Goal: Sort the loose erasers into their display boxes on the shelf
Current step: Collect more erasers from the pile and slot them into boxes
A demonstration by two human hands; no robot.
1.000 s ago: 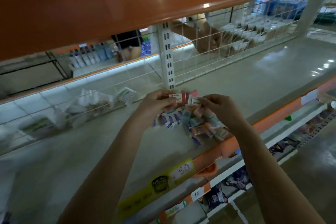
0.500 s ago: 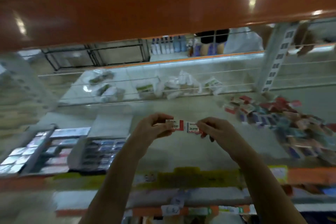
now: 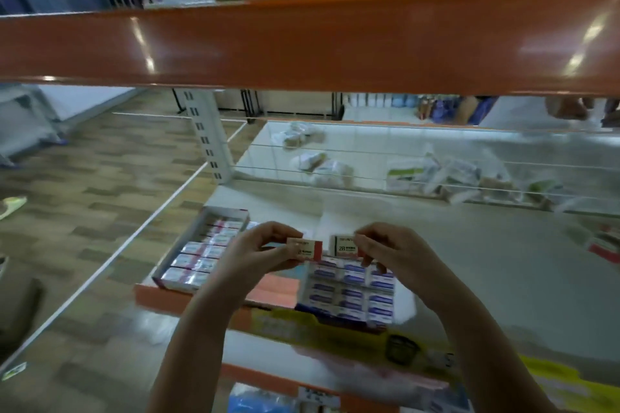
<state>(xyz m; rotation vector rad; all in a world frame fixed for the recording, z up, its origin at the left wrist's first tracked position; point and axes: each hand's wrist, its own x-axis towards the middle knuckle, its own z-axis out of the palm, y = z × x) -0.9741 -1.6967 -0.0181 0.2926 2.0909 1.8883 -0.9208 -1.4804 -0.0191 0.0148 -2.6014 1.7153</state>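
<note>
Two red-banded erasers held over the display boxes, ready to be placed.

Head view: the left hand (image 3: 265,250) pinches one red-and-white eraser (image 3: 304,249) by its end, and the right hand (image 3: 385,253) pinches a second eraser (image 3: 345,246) marked 2B; the two sit side by side, just apart, above the blue-label display box (image 3: 349,292), which looks nearly full. Left of that box stands the red-label display box (image 3: 201,251), rows filled toward its near end, on the same shelf (image 3: 469,261). The step in hand seems to be matching the erasers to a box; by their red bands, the next move likely calls for carrying both leftward and dropping them flat into the red-label box. Far right of the blue-label box, a blurred edge of loose erasers (image 3: 604,245) waits.
</note>
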